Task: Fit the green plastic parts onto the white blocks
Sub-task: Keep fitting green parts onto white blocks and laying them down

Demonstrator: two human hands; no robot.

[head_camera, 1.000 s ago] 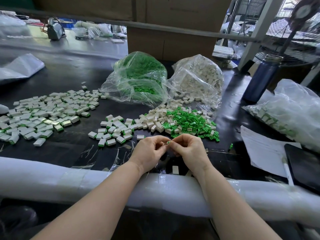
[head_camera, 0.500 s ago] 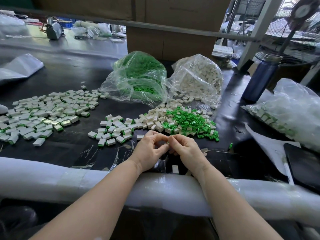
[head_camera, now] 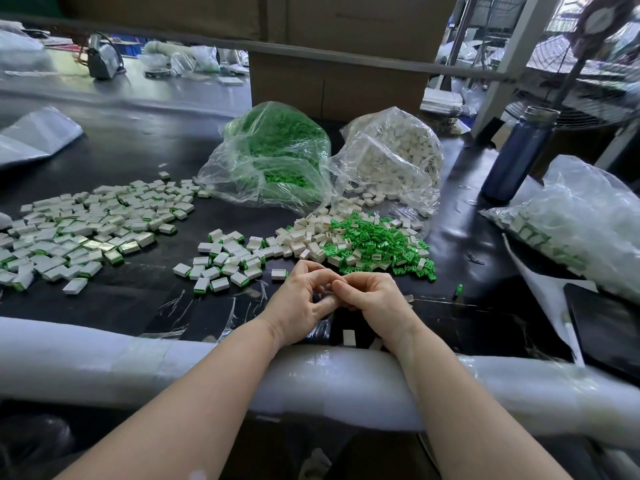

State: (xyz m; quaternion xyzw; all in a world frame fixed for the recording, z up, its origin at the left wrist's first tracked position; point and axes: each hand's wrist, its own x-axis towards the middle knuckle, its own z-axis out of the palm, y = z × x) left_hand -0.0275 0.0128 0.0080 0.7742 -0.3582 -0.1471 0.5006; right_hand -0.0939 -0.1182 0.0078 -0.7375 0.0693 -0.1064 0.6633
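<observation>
- Looking at the head view, the only one: both hands meet just above the near table edge, fingertips touching each other.
- left hand [head_camera: 300, 303]: fingers curled, thumb and forefinger tips pressed toward the right hand's. Whatever sits in the pinch is covered by the fingers; cannot tell if it holds a part.
- right hand [head_camera: 372, 299]: fingers curled in, knuckles up, tips against the left hand's. Pinch point also hidden; cannot tell what it holds, if anything.
- No green or white piece readable between the fingertips, too small and occluded.
- loose green parts [head_camera: 377, 244]: pile on the black table [head_camera: 131, 299] just beyond the right hand, mixed with white blocks [head_camera: 304, 237] on its left side.
- One single white block [head_camera: 278, 274] lies just beside the left hand's knuckles, apart from them.
- small cluster of fitted blocks [head_camera: 221, 263]: left of the hands, white with green edges showing.
- large spread of fitted blocks [head_camera: 86, 226]: far left, cut off by the frame edge.
- stray green part [head_camera: 459, 291]: alone, right of the right hand.
- lone white block [head_camera: 349, 337]: near the table edge, between the wrists.
- bag of green parts [head_camera: 273, 157] and bag of white blocks [head_camera: 394, 157]: side by side behind the piles, both clear plastic, contents blurred.
- third bag [head_camera: 581, 220]: at right, contents hazy, partly cut off.
- blue bottle [head_camera: 519, 157]: upright, right of the white bag.
- padded white roll [head_camera: 104, 358]: runs along the near edge, both forearms rest across it.
</observation>
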